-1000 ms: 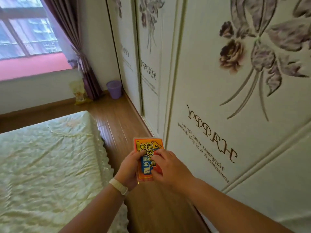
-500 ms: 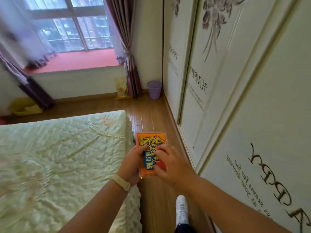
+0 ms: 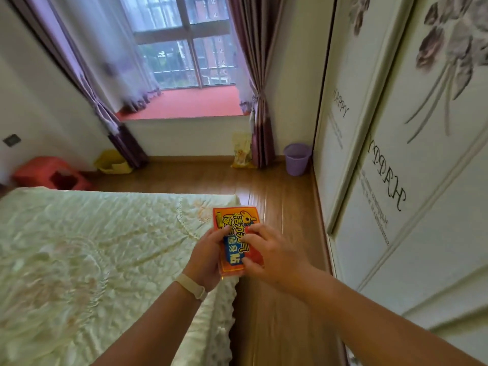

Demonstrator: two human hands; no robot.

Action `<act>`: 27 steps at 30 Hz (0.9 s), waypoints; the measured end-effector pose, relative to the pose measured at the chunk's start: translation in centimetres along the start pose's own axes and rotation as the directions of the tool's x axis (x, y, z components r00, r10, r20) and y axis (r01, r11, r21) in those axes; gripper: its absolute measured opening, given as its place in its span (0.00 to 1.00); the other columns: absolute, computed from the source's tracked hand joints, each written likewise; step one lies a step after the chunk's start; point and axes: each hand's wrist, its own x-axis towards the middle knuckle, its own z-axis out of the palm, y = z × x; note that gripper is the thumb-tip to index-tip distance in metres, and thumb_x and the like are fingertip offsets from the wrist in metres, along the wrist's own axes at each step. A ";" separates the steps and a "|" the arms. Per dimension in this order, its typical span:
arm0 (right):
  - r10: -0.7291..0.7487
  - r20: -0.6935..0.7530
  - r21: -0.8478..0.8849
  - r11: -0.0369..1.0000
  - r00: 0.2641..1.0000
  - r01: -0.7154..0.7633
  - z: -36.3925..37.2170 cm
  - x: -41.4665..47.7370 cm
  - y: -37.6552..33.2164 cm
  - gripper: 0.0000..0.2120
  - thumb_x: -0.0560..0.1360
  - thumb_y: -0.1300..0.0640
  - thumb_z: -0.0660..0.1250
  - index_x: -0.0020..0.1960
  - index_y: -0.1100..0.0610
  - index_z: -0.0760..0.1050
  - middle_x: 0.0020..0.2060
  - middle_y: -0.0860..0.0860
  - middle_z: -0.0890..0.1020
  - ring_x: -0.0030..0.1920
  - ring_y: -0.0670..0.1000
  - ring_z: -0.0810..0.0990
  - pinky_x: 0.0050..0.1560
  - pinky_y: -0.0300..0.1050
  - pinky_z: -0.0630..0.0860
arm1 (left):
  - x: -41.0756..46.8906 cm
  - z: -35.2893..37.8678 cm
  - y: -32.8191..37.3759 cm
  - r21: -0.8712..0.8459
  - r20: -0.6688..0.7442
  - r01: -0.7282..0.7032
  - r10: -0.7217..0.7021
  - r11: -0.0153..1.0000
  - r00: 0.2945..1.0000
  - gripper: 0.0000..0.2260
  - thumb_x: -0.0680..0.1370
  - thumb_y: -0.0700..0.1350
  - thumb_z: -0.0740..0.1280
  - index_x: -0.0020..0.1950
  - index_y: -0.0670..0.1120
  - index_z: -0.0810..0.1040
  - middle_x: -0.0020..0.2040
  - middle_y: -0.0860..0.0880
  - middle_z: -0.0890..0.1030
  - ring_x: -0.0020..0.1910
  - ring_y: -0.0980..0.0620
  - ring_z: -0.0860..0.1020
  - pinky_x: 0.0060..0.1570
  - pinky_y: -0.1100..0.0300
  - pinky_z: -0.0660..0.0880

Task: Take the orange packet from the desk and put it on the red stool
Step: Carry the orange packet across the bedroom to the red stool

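I hold the orange packet [image 3: 235, 241] upright in front of me with both hands, above the corner of the bed. It has yellow and blue print. My left hand [image 3: 208, 256] grips its left edge and my right hand [image 3: 272, 253] grips its right side, fingers across the front. The red stool [image 3: 50, 173] stands on the floor at the far left, beyond the bed and by the wall, well away from the packet.
A bed with a pale green cover [image 3: 92, 260] fills the left. A wooden floor strip [image 3: 280, 212] runs between it and a white wardrobe [image 3: 396, 154] on the right. A purple bin [image 3: 297, 159], a yellow bag [image 3: 241, 151] and a yellow basin [image 3: 112, 163] sit below the window.
The view has swung left, from the wardrobe towards the window; the red stool has come into sight. Both hands keep the same hold on the packet.
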 end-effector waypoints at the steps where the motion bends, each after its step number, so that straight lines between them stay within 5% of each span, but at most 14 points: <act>1: -0.006 0.017 0.003 1.000 1.000 0.006 -0.2 1.0 0.4 0.22 0.73 0.45 0.64 0.63 0.52 0.73 0.64 0.50 0.71 0.62 0.53 0.71 0.60 0.50 0.74 | 0.7 0.0 0.4 -0.008 -0.013 -0.004 0.004 1.000 1.000 0.14 0.80 0.42 0.61 0.64 0.40 0.77 0.57 0.34 0.82 0.50 0.36 0.82 0.45 0.42 0.81; 11: -0.033 0.158 -0.010 0.999 0.987 0.035 2.2 12.9 6.4 0.22 0.76 0.47 0.65 0.67 0.52 0.70 0.67 0.48 0.68 0.66 0.50 0.68 0.62 0.49 0.73 | 12.7 -2.0 3.9 -0.068 -0.112 0.000 -0.008 0.998 0.994 0.14 0.80 0.42 0.62 0.63 0.40 0.77 0.58 0.33 0.81 0.49 0.36 0.82 0.46 0.42 0.80; 16: 0.037 0.210 -0.064 0.998 0.977 -0.024 3.9 21.2 10.9 0.22 0.77 0.47 0.63 0.69 0.50 0.67 0.69 0.46 0.64 0.67 0.49 0.65 0.63 0.43 0.71 | 23.2 -3.2 6.4 -0.078 -0.090 0.030 -0.037 0.996 0.995 0.14 0.80 0.42 0.62 0.64 0.39 0.77 0.58 0.33 0.81 0.57 0.31 0.79 0.56 0.35 0.75; 22: 0.093 0.199 -0.090 0.993 0.976 -0.076 5.5 33.7 14.0 0.21 0.75 0.49 0.64 0.67 0.51 0.69 0.67 0.47 0.67 0.66 0.48 0.66 0.60 0.40 0.67 | 34.2 -5.0 13.0 -0.101 -0.070 0.061 -0.068 0.993 0.995 0.14 0.80 0.41 0.62 0.64 0.39 0.76 0.57 0.33 0.82 0.55 0.32 0.81 0.53 0.39 0.78; 27: 0.096 0.164 -0.056 0.995 0.982 -0.088 6.4 42.9 15.5 0.21 0.72 0.50 0.65 0.63 0.53 0.73 0.64 0.51 0.71 0.62 0.53 0.71 0.59 0.49 0.74 | 40.9 -6.5 19.6 -0.081 -0.040 0.054 -0.058 0.995 0.998 0.14 0.81 0.42 0.61 0.64 0.40 0.75 0.59 0.32 0.81 0.55 0.33 0.80 0.52 0.40 0.79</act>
